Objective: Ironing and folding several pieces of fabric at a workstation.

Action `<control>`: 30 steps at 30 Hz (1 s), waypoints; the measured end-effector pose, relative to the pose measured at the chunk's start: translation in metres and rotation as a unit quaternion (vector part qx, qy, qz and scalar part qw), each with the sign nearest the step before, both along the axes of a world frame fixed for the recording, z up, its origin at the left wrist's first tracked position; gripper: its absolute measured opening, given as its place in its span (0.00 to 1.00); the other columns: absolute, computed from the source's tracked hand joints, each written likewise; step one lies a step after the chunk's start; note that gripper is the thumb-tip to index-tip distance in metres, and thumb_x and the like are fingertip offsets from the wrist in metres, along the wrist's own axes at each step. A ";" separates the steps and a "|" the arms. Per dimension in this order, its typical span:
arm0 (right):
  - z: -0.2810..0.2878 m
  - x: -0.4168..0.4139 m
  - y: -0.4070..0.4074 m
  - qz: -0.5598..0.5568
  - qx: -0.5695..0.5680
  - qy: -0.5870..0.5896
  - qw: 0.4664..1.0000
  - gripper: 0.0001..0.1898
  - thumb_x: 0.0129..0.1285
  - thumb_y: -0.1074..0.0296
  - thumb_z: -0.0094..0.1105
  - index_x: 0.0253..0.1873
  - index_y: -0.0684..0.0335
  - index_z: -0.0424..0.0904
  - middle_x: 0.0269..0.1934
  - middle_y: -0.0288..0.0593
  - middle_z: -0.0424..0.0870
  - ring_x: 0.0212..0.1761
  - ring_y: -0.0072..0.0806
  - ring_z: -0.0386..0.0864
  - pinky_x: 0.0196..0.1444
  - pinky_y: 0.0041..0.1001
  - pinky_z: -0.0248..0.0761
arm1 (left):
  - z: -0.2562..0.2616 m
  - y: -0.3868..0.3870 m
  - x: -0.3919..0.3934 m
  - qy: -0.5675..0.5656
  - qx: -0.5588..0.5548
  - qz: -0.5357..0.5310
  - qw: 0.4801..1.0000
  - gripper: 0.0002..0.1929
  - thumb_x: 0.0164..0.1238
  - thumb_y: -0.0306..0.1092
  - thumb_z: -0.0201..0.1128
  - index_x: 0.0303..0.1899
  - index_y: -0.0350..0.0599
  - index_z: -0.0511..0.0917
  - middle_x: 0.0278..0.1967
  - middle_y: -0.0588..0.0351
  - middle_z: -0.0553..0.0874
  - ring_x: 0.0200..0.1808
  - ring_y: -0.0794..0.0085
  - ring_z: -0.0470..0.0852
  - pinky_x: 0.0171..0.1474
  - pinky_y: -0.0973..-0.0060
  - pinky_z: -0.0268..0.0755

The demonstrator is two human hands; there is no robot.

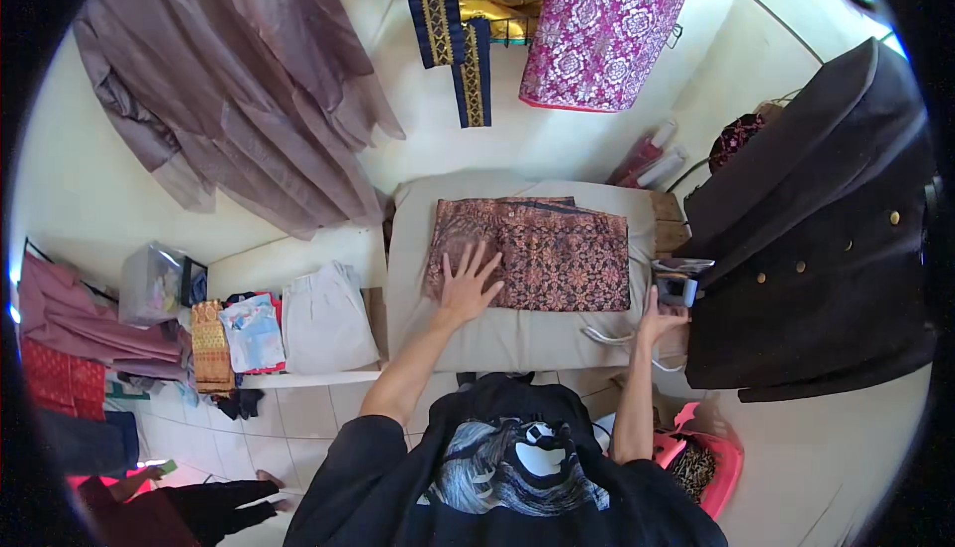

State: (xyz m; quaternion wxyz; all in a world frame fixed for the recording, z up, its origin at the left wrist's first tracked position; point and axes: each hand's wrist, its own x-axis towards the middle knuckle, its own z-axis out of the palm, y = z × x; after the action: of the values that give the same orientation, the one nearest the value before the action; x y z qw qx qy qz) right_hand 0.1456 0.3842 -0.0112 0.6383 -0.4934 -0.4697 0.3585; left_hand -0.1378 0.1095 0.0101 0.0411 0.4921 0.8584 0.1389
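A folded brown and black patterned cloth (pixel 563 263) lies on a padded ironing surface (pixel 515 342) covered in beige fabric. My left hand (pixel 470 286) rests on the cloth's left part with its fingers spread. At the surface's right edge, my right hand (pixel 660 316) is closed around the handle of a clothes iron (pixel 677 282), which appears tilted up on end, to the right of the cloth. The iron's pale cord (pixel 608 337) curls beside my right wrist. Part of the handle is hidden by my fingers.
A dark jacket (pixel 813 271) with gold buttons hangs close on the right. Folded white trousers (pixel 324 323) and other clothes lie on a ledge to the left. A pink basket (pixel 727 465) stands below right. Another person (pixel 186 506) is at the lower left, apart from me.
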 end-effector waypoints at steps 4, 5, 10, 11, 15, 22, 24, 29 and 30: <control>-0.003 0.014 0.031 0.027 0.009 -0.075 0.997 0.34 0.64 0.55 0.73 0.64 0.75 0.69 0.56 0.53 0.76 0.51 0.33 0.75 0.52 0.36 0.72 | -0.004 0.006 0.006 -0.011 -0.056 0.010 0.998 0.36 0.74 0.68 0.43 0.79 0.72 0.53 0.82 0.55 0.45 0.82 0.54 0.39 0.73 0.29 0.24; 0.001 0.016 0.033 0.046 -0.004 -0.079 0.996 0.31 0.66 0.55 0.70 0.63 0.75 0.71 0.52 0.50 0.79 0.49 0.32 0.76 0.51 0.34 0.73 | -0.004 0.006 0.006 -0.014 -0.063 0.016 0.998 0.37 0.73 0.70 0.42 0.79 0.72 0.52 0.82 0.55 0.44 0.82 0.54 0.38 0.73 0.29 0.23; 0.049 0.022 0.038 0.139 -0.027 -0.090 0.986 0.24 0.72 0.56 0.63 0.59 0.73 0.78 0.49 0.47 0.84 0.46 0.28 0.79 0.50 0.30 0.73 | 0.002 0.008 0.007 -0.031 -0.085 0.016 0.996 0.40 0.71 0.74 0.41 0.79 0.71 0.51 0.82 0.55 0.42 0.82 0.54 0.37 0.73 0.29 0.21; 0.063 0.016 0.036 0.137 -0.028 -0.090 0.986 0.24 0.72 0.56 0.63 0.59 0.73 0.78 0.49 0.47 0.84 0.46 0.28 0.79 0.50 0.30 0.73 | 0.002 0.008 0.007 -0.033 -0.092 0.020 0.995 0.41 0.70 0.75 0.41 0.79 0.71 0.51 0.82 0.55 0.42 0.82 0.54 0.36 0.73 0.29 0.20; 0.124 -0.008 0.011 0.162 0.026 -0.243 0.956 0.18 0.69 0.62 0.66 0.56 0.69 0.83 0.45 0.42 0.89 0.48 0.25 0.82 0.55 0.27 0.73 | 0.005 0.010 0.009 -0.034 -0.093 0.013 0.995 0.41 0.70 0.75 0.40 0.79 0.71 0.50 0.82 0.55 0.42 0.82 0.54 0.34 0.73 0.29 0.20; 0.132 -0.098 -0.051 0.282 0.017 -0.532 0.798 0.16 0.57 0.61 0.70 0.49 0.58 0.87 0.38 0.58 0.87 0.40 0.51 0.86 0.46 0.42 0.77 | 0.005 0.011 0.006 -0.029 -0.109 0.009 0.994 0.41 0.69 0.74 0.43 0.79 0.71 0.50 0.82 0.55 0.42 0.82 0.54 0.34 0.73 0.29 0.22; 0.112 -0.133 -0.068 0.322 0.031 -0.558 0.764 0.12 0.56 0.63 0.67 0.45 0.59 0.86 0.36 0.57 0.87 0.40 0.53 0.86 0.44 0.46 0.78 | 0.004 0.013 0.009 -0.025 -0.110 0.012 0.994 0.41 0.69 0.74 0.43 0.79 0.71 0.50 0.82 0.55 0.42 0.82 0.54 0.34 0.73 0.29 0.22; 0.072 -0.153 -0.055 0.345 0.004 -0.589 0.731 0.14 0.54 0.61 0.70 0.45 0.58 0.87 0.37 0.56 0.88 0.41 0.52 0.87 0.47 0.47 0.79 | 0.004 0.018 0.007 -0.031 -0.104 0.027 0.994 0.41 0.68 0.76 0.42 0.79 0.73 0.51 0.82 0.57 0.45 0.82 0.57 0.35 0.74 0.31 0.24; 0.079 -0.149 -0.052 0.332 -0.011 -0.594 0.733 0.14 0.54 0.60 0.70 0.44 0.58 0.87 0.37 0.56 0.88 0.41 0.52 0.87 0.47 0.47 0.79 | 0.001 0.013 0.005 -0.028 -0.106 0.030 0.994 0.42 0.67 0.76 0.42 0.79 0.73 0.52 0.82 0.57 0.45 0.82 0.57 0.35 0.74 0.31 0.24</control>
State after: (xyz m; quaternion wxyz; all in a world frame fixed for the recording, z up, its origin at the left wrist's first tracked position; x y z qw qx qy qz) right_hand -0.0039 0.3321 0.0679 0.0645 -0.4254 -0.8833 0.1862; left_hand -0.1324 0.1222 0.0115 0.1130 0.4553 0.8810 0.0620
